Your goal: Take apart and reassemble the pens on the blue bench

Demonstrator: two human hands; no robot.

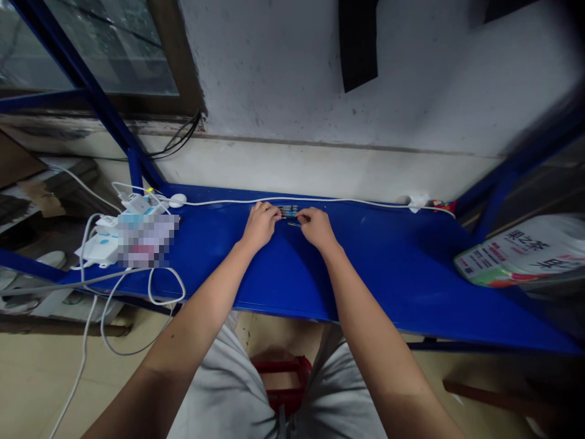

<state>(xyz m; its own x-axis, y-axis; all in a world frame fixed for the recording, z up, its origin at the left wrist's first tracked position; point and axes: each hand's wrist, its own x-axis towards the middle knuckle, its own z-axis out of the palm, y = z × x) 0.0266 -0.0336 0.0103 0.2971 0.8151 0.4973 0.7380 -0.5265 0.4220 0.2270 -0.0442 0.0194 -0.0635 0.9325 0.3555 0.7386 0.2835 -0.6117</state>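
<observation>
Several slim pens (289,211) lie side by side on the blue shelf (379,262), close to its back edge. My left hand (261,223) has its curled fingers closed at the left ends of the row. On the other side, my right hand (316,225) is closed, thumb and fingertips together at the right ends. One more slim pen (294,224) lies a little in front of the row, slightly tilted, its right end by my right fingers. The fingertips partly cover the pens' ends.
A white cable (219,202) runs along the back edge behind the pens. To the left sit white power strips (103,247) with tangled cords and a blurred-out item (148,241). A large labelled bottle (521,250) lies at the right, and a small red packet (442,205) behind it.
</observation>
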